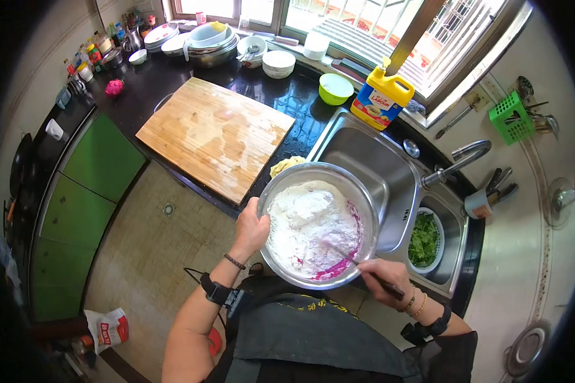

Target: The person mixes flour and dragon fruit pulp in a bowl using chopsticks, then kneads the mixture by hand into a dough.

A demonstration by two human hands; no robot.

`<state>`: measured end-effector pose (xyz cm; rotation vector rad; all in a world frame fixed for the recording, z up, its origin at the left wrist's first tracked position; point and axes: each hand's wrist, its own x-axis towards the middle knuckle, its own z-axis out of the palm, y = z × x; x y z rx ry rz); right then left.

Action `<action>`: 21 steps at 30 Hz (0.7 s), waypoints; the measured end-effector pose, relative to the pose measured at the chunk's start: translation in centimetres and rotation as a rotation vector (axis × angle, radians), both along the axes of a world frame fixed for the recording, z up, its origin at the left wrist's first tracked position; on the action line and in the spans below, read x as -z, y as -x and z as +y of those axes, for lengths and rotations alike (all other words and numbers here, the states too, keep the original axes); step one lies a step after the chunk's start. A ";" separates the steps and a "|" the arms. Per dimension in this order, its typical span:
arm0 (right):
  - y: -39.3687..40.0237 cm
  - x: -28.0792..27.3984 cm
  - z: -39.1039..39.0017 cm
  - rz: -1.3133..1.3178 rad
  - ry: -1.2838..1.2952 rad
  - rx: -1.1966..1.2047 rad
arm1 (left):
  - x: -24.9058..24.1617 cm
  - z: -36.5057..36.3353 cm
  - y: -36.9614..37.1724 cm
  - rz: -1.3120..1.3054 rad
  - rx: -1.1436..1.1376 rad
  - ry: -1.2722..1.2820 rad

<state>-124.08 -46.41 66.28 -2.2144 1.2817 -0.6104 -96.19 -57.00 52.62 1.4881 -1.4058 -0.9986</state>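
My left hand is closed on the left rim of a wide metal mixing bowl. White flour fills most of the bowl, with bright magenta wet mixture showing along its lower right side. In my right hand is a pair of dark chopsticks, held over the bowl's lower right rim. Their far ends reach into the flour and are partly hidden there. Just behind the bowl, a pale yellow lump sits at the counter's edge.
A wet wooden cutting board lies on the black counter, left of the bowl. To the right is a steel sink with a faucet and a basket of greens. A yellow jug and green bowl stand behind.
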 end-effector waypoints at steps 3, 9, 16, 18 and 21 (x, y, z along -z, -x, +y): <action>-2.9 0.4 -0.3 -0.036 -0.001 -0.190 | 0.3 -0.1 -0.1 -0.011 0.016 0.016; -5.5 4.6 -4.5 0.236 0.099 -0.447 | -0.7 0.0 -0.4 -0.009 0.029 -0.020; -2.1 4.3 -2.4 0.147 0.081 -0.266 | -0.1 0.1 -0.3 0.021 0.023 -0.040; -1.8 2.8 -2.0 0.088 0.011 -0.208 | 0.0 -0.1 -0.3 0.002 0.022 -0.026; -1.2 -0.5 -2.2 -0.026 -0.075 -0.060 | 0.3 -0.2 -0.3 0.002 0.024 0.050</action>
